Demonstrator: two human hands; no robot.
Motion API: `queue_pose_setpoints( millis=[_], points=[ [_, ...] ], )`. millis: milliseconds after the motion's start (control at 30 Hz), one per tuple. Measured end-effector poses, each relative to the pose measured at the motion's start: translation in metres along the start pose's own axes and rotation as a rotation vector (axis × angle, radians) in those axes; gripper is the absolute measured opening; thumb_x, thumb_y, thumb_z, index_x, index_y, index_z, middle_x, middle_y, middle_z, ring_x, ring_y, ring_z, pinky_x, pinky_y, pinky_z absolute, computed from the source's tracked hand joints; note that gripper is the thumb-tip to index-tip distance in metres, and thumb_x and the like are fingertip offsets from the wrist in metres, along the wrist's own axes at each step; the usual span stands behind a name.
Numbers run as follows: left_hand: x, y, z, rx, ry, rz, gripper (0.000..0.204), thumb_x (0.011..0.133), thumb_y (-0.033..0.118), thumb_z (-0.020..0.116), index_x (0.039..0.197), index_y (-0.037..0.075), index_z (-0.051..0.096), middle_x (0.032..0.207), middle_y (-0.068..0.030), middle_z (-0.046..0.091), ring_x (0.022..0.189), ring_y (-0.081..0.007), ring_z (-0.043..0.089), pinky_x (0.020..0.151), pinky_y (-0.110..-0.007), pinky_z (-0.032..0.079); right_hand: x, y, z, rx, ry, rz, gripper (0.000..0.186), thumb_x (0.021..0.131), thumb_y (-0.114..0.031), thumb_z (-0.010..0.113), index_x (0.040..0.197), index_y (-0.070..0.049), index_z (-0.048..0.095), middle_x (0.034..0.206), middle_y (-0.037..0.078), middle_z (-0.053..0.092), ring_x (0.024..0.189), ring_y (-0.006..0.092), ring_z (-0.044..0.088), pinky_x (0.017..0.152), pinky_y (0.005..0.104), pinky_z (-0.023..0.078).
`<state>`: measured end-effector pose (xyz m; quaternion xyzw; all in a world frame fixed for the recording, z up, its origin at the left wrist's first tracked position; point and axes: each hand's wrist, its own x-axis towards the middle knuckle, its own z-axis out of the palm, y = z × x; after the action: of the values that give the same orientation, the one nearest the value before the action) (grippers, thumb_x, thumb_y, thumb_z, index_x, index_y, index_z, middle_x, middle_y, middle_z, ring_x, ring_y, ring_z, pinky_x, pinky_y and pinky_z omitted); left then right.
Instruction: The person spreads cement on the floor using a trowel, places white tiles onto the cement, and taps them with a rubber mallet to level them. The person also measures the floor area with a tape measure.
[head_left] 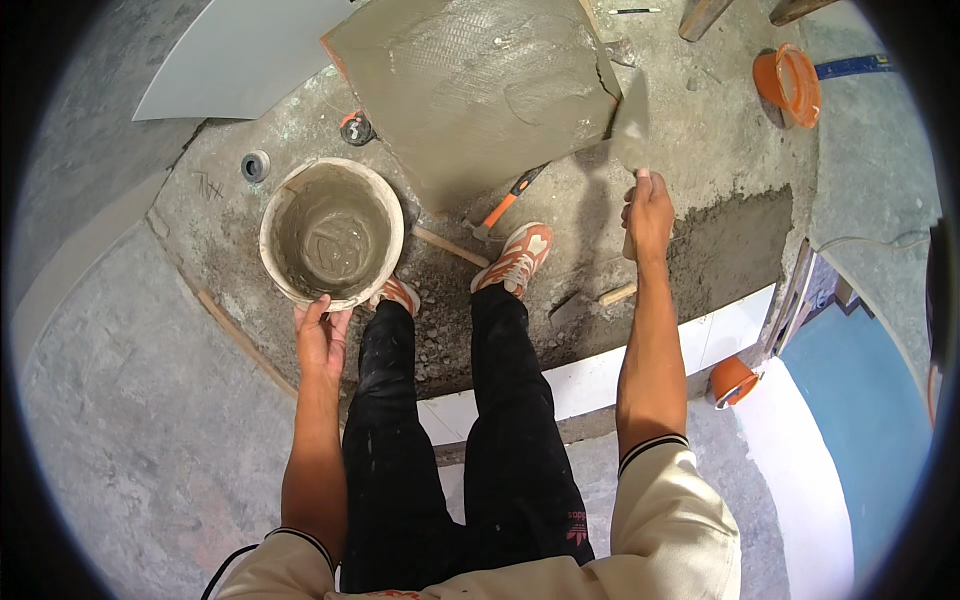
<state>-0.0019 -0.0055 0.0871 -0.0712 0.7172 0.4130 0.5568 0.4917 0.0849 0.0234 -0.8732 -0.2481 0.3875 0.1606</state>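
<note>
My left hand (322, 340) grips the near rim of a pale round bucket (268, 245), thumb over the edge. Grey wet mortar (335, 240) lines its inside and lies at the bottom. My right hand (650, 215) is closed round the handle of a trowel (633, 120), its pointed blade directed away from me and smeared grey. Left of the blade is a large square tile (470, 80), its upper face coated in wet mortar with ridged and smoothed areas. How the tile is supported underneath is hidden.
An orange-handled hammer (505, 203) and a wooden-handled hammer (452, 246) lie near my feet. Another trowel (616, 294) rests to the right. A tape measure (356, 128) and pipe piece (255, 166) sit beyond the bucket. Orange buckets (788, 85) stand right; white tiles (580, 388) edge the step.
</note>
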Motion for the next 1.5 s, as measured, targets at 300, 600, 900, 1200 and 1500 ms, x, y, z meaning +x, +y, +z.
queue_pose_setpoints(
  millis=[300,600,900,1200,1500],
  points=[
    [0.0,0.001,-0.005,0.003,0.035,-0.009,0.048,0.096,-0.001,0.065,0.141,0.01,0.053,0.134,-0.0106,0.063,0.121,-0.0291,0.067,0.102,-0.043,0.062,-0.019,-0.013,0.016,-0.063,-0.324,-0.084,0.045,0.11,-0.041,0.05,0.109,0.001,0.065,0.079,0.017,0.066,0.07,0.0275,0.066,0.07,0.0445,0.052],
    [-0.001,-0.001,-0.008,-0.006,-0.009,-0.003,0.051,0.096,-0.001,0.064,0.144,0.01,0.05,0.137,-0.0114,0.061,0.124,-0.0296,0.065,0.106,-0.044,0.06,-0.009,0.061,0.015,-0.271,0.044,-0.307,0.043,0.11,-0.039,0.049,0.108,0.0,0.064,0.095,0.028,0.068,0.087,0.0496,0.065,0.077,0.0542,0.05],
    [-0.002,-0.001,-0.014,0.01,0.012,0.048,0.048,0.096,-0.001,0.065,0.141,0.008,0.053,0.134,-0.0111,0.064,0.12,-0.0286,0.068,0.101,-0.043,0.062,-0.061,0.077,-0.006,-0.208,0.006,-0.161,0.044,0.112,-0.039,0.046,0.105,0.002,0.062,0.094,0.032,0.066,0.089,0.0522,0.064,0.079,0.055,0.049],
    [-0.005,0.005,-0.015,0.002,0.011,0.06,0.05,0.095,0.0,0.066,0.142,0.009,0.053,0.13,-0.0103,0.066,0.115,-0.0267,0.071,0.097,-0.04,0.064,-0.024,-0.001,0.001,-0.079,-0.333,-0.058,0.048,0.111,-0.043,0.049,0.112,0.002,0.064,0.086,0.025,0.068,0.078,0.0435,0.066,0.076,0.0507,0.051],
    [-0.007,0.017,0.001,-0.025,-0.027,0.06,0.039,0.095,0.0,0.068,0.131,0.01,0.056,0.119,-0.0087,0.071,0.108,-0.0257,0.073,0.093,-0.043,0.064,-0.073,0.085,-0.019,-0.491,-0.022,-0.244,0.047,0.11,-0.041,0.052,0.111,0.003,0.066,0.1,0.034,0.07,0.096,0.0541,0.066,0.082,0.0582,0.05]
  ],
)
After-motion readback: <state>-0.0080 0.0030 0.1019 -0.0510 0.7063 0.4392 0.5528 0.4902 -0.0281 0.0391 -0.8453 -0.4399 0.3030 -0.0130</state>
